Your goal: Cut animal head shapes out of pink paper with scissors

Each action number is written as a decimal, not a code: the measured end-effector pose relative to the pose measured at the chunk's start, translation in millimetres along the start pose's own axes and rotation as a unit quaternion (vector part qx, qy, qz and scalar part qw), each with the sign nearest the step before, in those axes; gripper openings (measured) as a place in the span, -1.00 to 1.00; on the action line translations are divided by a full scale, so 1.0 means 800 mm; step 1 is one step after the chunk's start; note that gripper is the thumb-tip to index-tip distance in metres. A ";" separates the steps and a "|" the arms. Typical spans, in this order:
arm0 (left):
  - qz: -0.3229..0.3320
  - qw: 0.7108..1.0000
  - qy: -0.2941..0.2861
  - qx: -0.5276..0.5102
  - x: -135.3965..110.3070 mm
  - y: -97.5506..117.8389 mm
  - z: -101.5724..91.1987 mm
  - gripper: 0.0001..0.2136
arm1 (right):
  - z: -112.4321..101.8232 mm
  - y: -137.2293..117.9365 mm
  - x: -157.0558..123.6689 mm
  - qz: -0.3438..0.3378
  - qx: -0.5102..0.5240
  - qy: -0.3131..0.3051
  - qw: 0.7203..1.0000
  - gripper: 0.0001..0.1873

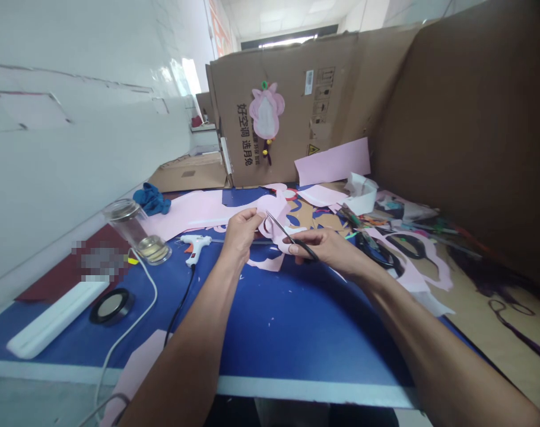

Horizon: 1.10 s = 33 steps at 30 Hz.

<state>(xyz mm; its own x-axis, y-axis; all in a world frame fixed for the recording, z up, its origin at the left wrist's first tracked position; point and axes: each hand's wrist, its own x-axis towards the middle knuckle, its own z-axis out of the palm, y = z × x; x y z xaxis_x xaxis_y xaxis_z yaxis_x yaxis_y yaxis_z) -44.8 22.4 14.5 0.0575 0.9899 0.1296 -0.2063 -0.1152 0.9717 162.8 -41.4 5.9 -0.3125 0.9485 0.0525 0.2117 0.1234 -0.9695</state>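
My left hand pinches the left edge of a pink piece of paper, held up above the blue table. With its fingers round the dark handles, my right hand holds a pair of scissors. The blades reach up and left to the paper, close to my left fingertips. Whether the blades are apart cannot be made out. Below the hands, a curved pink scrap lies on the table.
Left of my hands are a white glue gun, a glass jar, a tape roll and a white cable. Pink sheets and cardboard scraps lie behind. A cardboard box walls the back, bearing a pink paper ornament.
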 end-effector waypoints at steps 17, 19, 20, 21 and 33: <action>0.022 0.999 -0.008 0.041 0.006 -0.009 -0.007 -0.78 | 0.002 0.029 0.006 -0.077 -0.190 0.103 0.973 -0.48; 0.022 0.999 -0.008 0.043 0.007 -0.010 -0.008 -0.79 | 0.004 0.028 0.005 -0.083 -0.223 0.114 0.965 -0.52; 0.022 0.999 -0.008 0.044 0.007 -0.010 -0.008 -0.79 | 0.004 0.026 0.004 -0.085 -0.236 0.119 0.961 -0.54; 0.022 0.999 -0.008 0.046 0.007 -0.010 -0.008 -0.80 | 0.005 0.023 0.003 -0.085 -0.246 0.124 0.957 -0.56; 0.007 0.999 -0.002 0.044 0.006 -0.013 -0.006 -0.69 | 0.008 0.009 -0.003 -0.104 -0.315 0.143 0.932 -0.69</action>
<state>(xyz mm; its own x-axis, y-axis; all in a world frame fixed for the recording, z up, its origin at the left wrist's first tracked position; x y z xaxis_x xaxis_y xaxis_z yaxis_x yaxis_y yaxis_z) -47.4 29.1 4.3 0.0588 0.9879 0.1434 -0.1198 -0.1356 0.9835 158.9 -44.4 -2.5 -0.1671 0.9130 0.3722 0.7048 0.3746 -0.6024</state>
